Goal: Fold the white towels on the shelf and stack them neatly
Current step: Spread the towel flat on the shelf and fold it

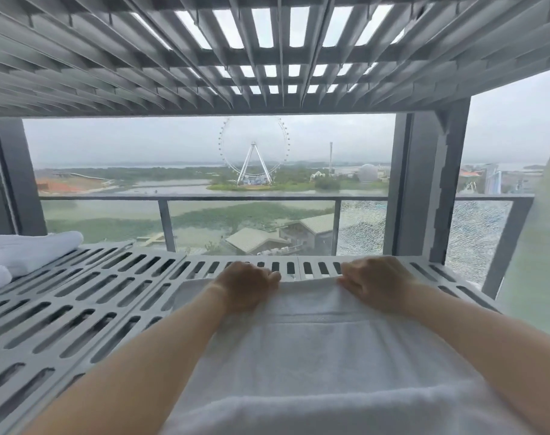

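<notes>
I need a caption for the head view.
The left hand and right hand grip the white towel on the slatted shelf.

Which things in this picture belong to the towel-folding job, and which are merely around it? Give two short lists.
Part of the job: the white towel spread on the slatted shelf; the left hand and right hand gripping its far edge; the folded towels at the shelf's left end.

Just there: the upper shelf; the balcony railing; the Ferris wheel outside.
</notes>
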The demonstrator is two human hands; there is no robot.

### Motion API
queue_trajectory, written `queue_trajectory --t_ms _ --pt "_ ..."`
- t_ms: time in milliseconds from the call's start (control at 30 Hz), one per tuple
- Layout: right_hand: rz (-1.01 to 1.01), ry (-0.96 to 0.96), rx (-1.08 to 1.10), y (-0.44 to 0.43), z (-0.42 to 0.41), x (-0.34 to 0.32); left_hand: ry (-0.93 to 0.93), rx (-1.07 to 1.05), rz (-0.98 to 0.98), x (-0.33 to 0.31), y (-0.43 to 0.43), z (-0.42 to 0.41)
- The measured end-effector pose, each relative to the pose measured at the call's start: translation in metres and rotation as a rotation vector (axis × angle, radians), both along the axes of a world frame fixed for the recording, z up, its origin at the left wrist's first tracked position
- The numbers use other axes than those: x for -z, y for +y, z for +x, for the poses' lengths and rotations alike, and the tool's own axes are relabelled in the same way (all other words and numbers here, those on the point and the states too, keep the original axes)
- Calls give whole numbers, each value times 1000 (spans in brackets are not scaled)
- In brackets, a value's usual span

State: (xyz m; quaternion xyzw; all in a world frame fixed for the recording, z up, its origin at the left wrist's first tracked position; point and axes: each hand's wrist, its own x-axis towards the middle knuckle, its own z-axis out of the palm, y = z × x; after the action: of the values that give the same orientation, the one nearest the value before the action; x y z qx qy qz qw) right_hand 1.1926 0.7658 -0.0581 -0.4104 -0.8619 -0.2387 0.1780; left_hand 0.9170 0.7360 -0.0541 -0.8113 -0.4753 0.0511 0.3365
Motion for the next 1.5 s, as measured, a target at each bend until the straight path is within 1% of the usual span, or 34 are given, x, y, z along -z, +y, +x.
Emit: queue_trajectory --t_ms 133,200,267,400,500,600,700,800,900,967,1067,1167,1233,1300,1400,1467,1500 --pt "-77 -11 -16 34 -5 17 100 -13 -54 17 26 6" --pt "-170 77 -15 46 -7 26 79 -34 -62 23 34 5" --pt "-212 145 -25 57 -6 28 40 -41 -63 23 41 3" --pt "-232 171 -42 69 -5 28 -42 -31 -67 21 48 0" --pt "-164 137 -68 71 -7 28 -178 -51 -81 14 43 -4" --pt "-142 38 -98 68 -17 23 -381 -83 -238 4 35 -24" --pt "-233 54 -170 57 -45 18 -538 -151 -441 -2 22 -51" --pt "-365 96 -254 43 -91 18 -653 -228 -529 -9 10 -74" --pt "-422 152 -329 36 -136 20 -753 -273 -592 -15 0 -90" --pt "-452 195 -315 33 -157 21 -751 -290 -638 -17 -5 -99" --pt "-493 220 -208 31 -176 26 -773 -297 -700 -18 -7 -114" --pt "-502 246 -111 32 -181 30 -821 -319 -684 -26 -6 -128" --pt "-550 298 -62 33 -181 31 -865 -325 -663 -28 -5 -135" --pt "-585 359 0 32 -185 30 -865 -334 -652 -23 -4 -139" --pt "-661 502 17 29 -199 27 -757 -329 -655 -6 0 -137" --pt "-694 566 -7 26 -208 27 -628 -264 -527 9 5 -134" --pt "-673 562 -1 25 -212 29 -593 -224 -453 16 6 -132"
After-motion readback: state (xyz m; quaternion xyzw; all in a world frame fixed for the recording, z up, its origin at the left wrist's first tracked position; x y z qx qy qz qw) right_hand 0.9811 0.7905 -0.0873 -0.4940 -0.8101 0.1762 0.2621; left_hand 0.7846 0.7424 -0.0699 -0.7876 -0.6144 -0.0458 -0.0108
